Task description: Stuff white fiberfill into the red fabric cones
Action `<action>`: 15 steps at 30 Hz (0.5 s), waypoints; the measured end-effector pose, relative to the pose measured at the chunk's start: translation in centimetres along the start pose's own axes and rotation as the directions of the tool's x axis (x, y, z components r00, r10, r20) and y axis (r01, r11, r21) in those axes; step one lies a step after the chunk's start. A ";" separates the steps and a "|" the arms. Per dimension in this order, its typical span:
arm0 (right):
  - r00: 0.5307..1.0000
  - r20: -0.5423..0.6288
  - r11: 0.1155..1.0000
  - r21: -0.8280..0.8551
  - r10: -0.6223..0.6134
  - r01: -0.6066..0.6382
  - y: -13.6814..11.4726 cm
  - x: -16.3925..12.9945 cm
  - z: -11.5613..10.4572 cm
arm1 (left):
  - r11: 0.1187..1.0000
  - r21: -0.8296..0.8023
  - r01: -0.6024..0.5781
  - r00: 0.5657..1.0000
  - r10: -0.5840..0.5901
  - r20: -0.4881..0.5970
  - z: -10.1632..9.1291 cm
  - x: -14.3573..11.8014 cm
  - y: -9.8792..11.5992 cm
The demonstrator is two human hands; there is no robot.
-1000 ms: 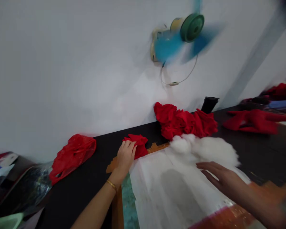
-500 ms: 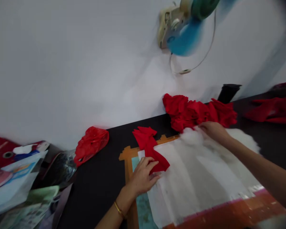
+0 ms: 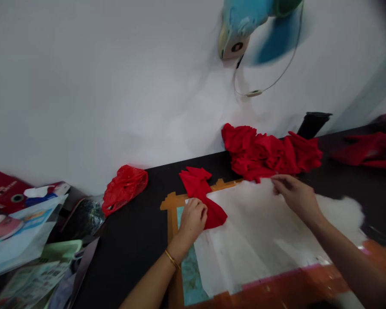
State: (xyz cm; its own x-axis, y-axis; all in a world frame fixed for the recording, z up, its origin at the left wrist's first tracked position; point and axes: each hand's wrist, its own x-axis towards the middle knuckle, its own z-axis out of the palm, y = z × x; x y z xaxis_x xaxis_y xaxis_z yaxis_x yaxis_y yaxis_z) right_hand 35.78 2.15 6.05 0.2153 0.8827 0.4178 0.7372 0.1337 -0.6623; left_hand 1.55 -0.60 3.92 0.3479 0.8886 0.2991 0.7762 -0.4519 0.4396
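Item: red fabric piece, at 9 o'clock on the white sheet, dark surface. Left hand: grip closed on its lower end. Right hand: fingertips pinching sheet's far edge. White stuffing at 3 o'clock. Step: positioning; next calls for steady alignment.

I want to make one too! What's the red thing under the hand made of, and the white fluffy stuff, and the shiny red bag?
The red piece under the left hand looks like matte cloth: soft folds, no shine. The white fluff beside the right hand looks like fibre stuffing, wispy at its edges. The red bag looks like thin plastic: crinkled and glossy.
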 end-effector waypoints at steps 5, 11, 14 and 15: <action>0.943 0.018 0.930 -0.156 -0.334 0.332 0.8 1.1 0.0 | 0.993 -0.113 -0.018 0.998 0.011 -0.063 -0.6 1.2 1.7; 0.871 0.344 0.848 -0.277 -0.351 0.452 2.5 0.7 4.5 | 0.977 -0.201 -0.066 0.995 0.079 0.058 2.1 2.5 4.9; 0.855 0.383 0.873 -0.197 -0.350 0.446 4.2 1.4 5.1 | 0.969 -0.245 -0.036 0.996 0.055 0.073 3.4 3.8 5.2; 0.830 0.405 0.866 -0.154 -0.383 0.475 4.5 1.5 5.0 | 0.965 -0.261 -0.023 0.997 0.042 0.069 3.7 4.3 5.2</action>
State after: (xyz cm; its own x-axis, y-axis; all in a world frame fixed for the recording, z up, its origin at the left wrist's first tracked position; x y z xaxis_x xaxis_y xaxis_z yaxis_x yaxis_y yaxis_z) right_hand 36.26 6.31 0.57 -0.3631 0.8640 0.3487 0.8396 0.4657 -0.2797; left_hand 9.07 1.14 4.36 0.4158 0.8720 0.2583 0.6042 -0.4772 0.6382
